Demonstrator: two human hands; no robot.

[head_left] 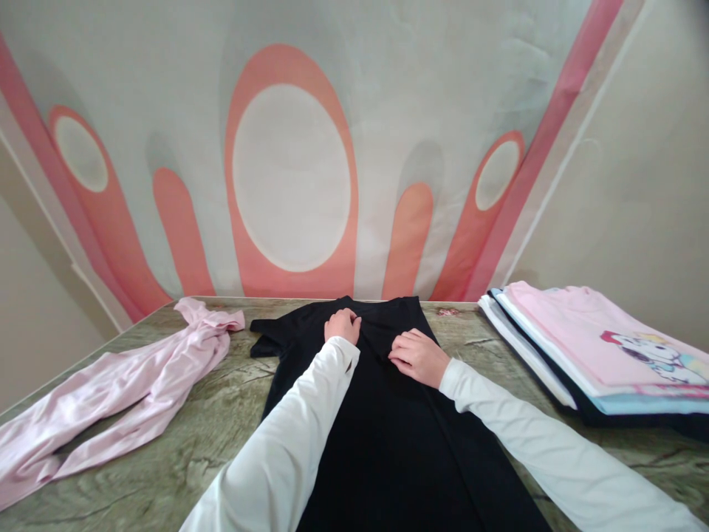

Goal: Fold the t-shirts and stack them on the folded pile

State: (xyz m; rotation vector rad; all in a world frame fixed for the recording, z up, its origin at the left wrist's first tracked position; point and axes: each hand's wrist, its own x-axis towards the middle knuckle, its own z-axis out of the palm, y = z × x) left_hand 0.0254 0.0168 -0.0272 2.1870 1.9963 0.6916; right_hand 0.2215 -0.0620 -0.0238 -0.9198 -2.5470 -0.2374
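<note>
A black garment [388, 428] lies spread lengthwise on the table in front of me, its far end near the wall. My left hand [342, 325] rests on the upper part of it with the fingers curled into the cloth. Just to the right of it, my right hand [416, 356] also sits on the black fabric, its fingers bent and pinching at a fold. Both arms are in white sleeves.
A crumpled pale pink garment [127, 384] lies on the table [221, 414] at the left. A stack of folded clothes [598, 355] with a pink printed shirt on top sits at the right. A wall hanging with orange and pink shapes [293, 177] backs the table.
</note>
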